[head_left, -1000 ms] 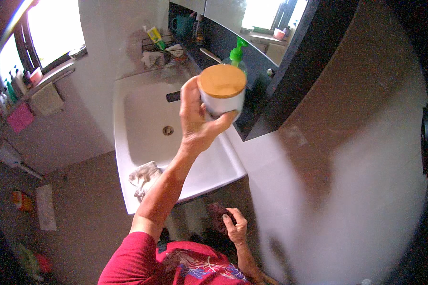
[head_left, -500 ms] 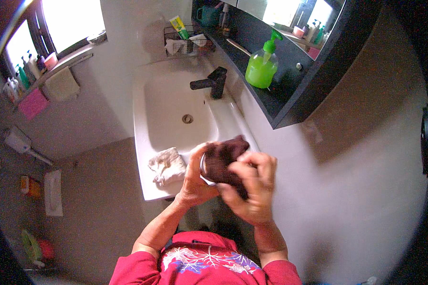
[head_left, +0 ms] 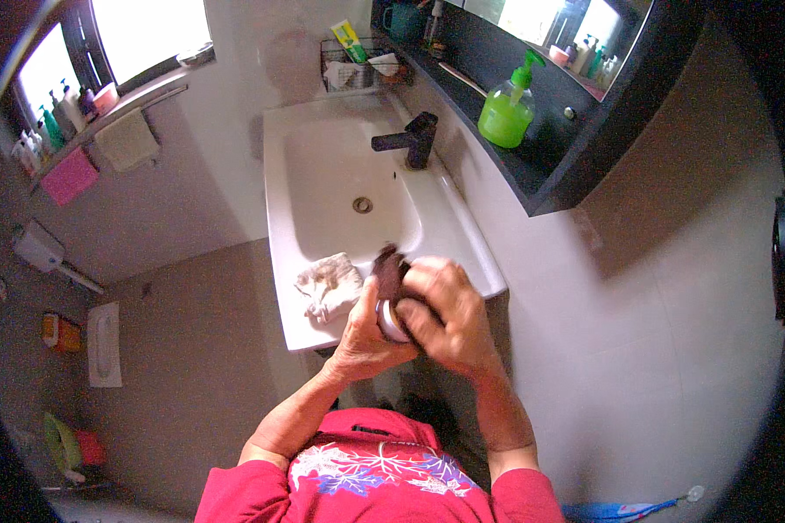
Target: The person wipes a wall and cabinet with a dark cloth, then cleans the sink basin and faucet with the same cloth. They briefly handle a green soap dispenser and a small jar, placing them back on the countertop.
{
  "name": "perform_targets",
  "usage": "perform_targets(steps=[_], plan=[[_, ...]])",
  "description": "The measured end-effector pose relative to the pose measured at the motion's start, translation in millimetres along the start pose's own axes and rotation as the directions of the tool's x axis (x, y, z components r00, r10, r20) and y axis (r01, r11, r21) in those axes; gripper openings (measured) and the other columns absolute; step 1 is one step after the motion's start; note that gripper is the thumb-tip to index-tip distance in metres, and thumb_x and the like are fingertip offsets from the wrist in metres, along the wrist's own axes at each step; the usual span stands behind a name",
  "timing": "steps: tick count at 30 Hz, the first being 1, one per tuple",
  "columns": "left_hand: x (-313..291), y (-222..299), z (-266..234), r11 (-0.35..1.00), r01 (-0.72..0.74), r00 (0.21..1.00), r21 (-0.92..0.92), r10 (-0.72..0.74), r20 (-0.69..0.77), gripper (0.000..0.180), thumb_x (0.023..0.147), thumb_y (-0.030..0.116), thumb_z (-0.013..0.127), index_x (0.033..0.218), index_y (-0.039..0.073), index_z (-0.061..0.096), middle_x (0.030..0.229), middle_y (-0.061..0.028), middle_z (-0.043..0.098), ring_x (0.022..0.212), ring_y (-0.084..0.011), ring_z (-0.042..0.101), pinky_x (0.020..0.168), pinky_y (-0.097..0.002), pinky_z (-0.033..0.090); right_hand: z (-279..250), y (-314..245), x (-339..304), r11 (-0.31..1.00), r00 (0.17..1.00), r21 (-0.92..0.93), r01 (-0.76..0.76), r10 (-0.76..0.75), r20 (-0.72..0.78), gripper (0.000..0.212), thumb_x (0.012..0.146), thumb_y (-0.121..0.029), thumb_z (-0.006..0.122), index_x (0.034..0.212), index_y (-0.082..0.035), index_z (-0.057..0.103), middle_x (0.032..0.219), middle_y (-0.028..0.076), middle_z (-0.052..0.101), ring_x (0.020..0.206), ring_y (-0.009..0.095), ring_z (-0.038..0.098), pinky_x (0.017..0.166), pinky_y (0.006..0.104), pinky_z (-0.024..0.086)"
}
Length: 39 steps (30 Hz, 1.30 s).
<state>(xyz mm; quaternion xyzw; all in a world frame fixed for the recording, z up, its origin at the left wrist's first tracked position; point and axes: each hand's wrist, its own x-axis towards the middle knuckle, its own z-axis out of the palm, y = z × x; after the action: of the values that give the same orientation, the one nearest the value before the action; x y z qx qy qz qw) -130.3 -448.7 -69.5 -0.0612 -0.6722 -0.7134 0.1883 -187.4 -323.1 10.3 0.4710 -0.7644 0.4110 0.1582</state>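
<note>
both hands were together just below the middle of the frame, over the front edge of the white sink [head_left: 296, 227]. the left hand [head_left: 364, 336] was curled around a small white round container [head_left: 391, 321], fingers wrapped under and behind it, closed on it. the right hand [head_left: 445, 314] lay over the top of the container, fingers bent and pressed down on a dark brown cloth [head_left: 387, 272] that stuck out above the knuckles. the cloth was touching the container; most of the container was hidden by the hands, only a bit of its pale rim showed between them. how far the right hand's fingers closed around the cloth underneath could not be told, but it was clamped against it.

a crumpled whitish rag [head_left: 327, 286] lay on the sink's front left rim, just beside the left hand, not touching it. a black faucet [head_left: 412, 139] stood at the sink's right side, upper middle of the frame. a green soap pump bottle [head_left: 508, 113] sat on the dark shelf [head_left: 545, 179] at upper right. a wire rack [head_left: 358, 68] with small items was behind the basin at top centre. a beige towel [head_left: 126, 139] and a pink cloth [head_left: 70, 174] hung at upper left below a window ledge of bottles. red sleeves [head_left: 235, 497] showed at the bottom edge.
</note>
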Motion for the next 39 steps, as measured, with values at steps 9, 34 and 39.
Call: perform_targets(steps=[9,34,39], plan=[[-18,-18,-17,0.923,-0.317,0.942,0.22,0.277,0.191,0.068,0.064,0.01,0.076,0.122,0.004,0.041,0.115,-0.0124,0.05,0.106,-0.0232,0.05,0.09,-0.0337,0.041,18,-40,-4,0.944,0.993,-0.322,0.068,-0.032,0.115,0.019,0.072,-0.019,0.064,0.089,-0.011,0.059,0.095,0.005,0.057,0.094,0.027,0.053,0.078,0.0414,0.038],[15,24,-52,0.88,0.29,0.953,-0.377,-0.301,0.031,0.067,0.059,0.002,0.077,0.119,0.003,0.048,0.108,-0.0059,0.059,0.099,-0.0166,0.057,0.091,-0.0335,0.045,111,-17,-69,0.735,0.726,0.525,-0.429,0.626,-0.284,0.046,0.092,-0.024,0.044,0.131,-0.002,0.034,0.127,0.011,0.044,0.115,0.022,0.042,0.098,0.0369,0.034],[12,28,-48,0.782,0.307,0.948,-0.543,-0.301,0.104,0.059,0.059,-0.002,0.071,0.116,0.0,0.051,0.106,-0.008,0.06,0.097,-0.0187,0.058,0.088,-0.0353,0.047,105,-17,-58,0.277,0.554,0.924,-0.264,0.827,-0.09,0.041,0.094,-0.022,0.041,0.129,-0.001,0.037,0.123,0.01,0.048,0.11,0.021,0.048,0.094,0.0318,0.038]])
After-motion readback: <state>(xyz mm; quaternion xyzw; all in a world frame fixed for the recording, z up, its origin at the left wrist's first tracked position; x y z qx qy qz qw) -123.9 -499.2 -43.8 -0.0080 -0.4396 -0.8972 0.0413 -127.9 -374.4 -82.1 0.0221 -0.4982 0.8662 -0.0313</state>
